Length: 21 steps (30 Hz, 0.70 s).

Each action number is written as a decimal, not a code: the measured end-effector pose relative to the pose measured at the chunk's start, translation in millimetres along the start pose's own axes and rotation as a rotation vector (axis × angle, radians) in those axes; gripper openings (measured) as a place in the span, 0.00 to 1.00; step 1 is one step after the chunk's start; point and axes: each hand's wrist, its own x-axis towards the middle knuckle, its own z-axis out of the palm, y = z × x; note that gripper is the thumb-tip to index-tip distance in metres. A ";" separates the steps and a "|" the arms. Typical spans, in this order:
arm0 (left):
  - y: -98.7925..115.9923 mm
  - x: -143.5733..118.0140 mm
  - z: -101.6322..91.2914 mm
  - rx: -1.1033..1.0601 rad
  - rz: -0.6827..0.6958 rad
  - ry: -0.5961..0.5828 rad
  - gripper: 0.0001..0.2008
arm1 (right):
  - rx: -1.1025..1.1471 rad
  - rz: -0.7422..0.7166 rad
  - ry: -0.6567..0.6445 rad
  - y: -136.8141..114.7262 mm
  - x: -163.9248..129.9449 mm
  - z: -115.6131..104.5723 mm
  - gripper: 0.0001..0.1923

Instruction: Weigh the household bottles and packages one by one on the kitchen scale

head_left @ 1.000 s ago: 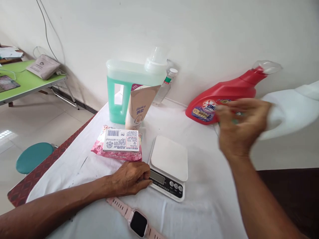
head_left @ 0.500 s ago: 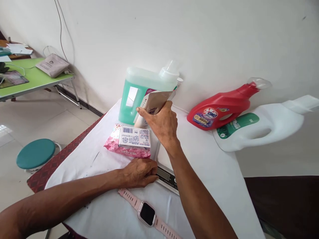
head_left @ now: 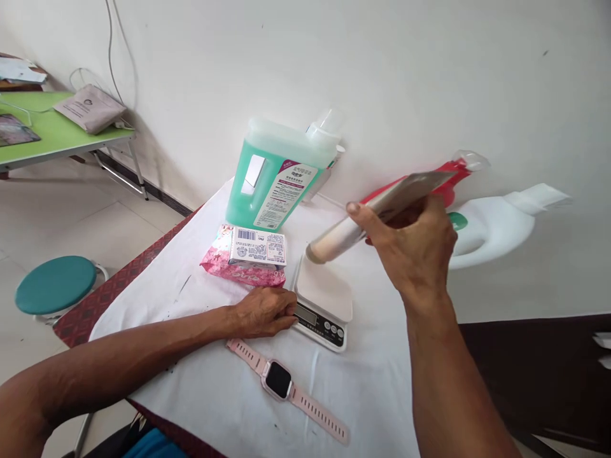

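My right hand [head_left: 410,245] is closed round a beige squeeze tube [head_left: 377,213], tilted with its round cap end low at the left and its flat end up to the right. The cap end is over the back of a white kitchen scale [head_left: 327,289]; whether it touches the platform I cannot tell. My left hand [head_left: 265,312] rests on the cloth with curled fingers, against the scale's left edge. Behind it lie a pink soft pack [head_left: 219,264] and a small white printed box [head_left: 258,247] on top. A pink-strapped watch [head_left: 278,380] lies in front of the scale.
A bottle of green liquid [head_left: 243,203] stands at the back, with a slim white tube [head_left: 317,184] partly behind it. A red bottle [head_left: 456,184] and a white jug [head_left: 506,222] stand at right. To the left are a teal stool [head_left: 56,284] and a green table [head_left: 48,149].
My right hand has carried the squeeze tube right, from before the green bottle to over the scale, uncovering the bottle's label. My left hand stays beside the scale. The view has shifted slightly.
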 end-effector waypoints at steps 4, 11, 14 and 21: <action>1.8 -0.5 -0.6 0.004 0.005 0.004 0.10 | -0.145 0.085 0.011 16.8 -24.5 -22.1 0.32; 6.3 0.1 -2.6 -0.021 -0.028 -0.004 0.09 | -0.040 0.148 0.014 29.0 -32.9 -26.8 0.35; 7.0 0.3 -2.8 -0.025 -0.043 -0.015 0.08 | -0.020 0.136 0.004 32.9 -34.6 -24.4 0.37; 5.9 0.8 -2.6 -0.038 -0.039 -0.013 0.08 | 0.296 0.105 0.109 89.8 -84.5 -27.4 0.32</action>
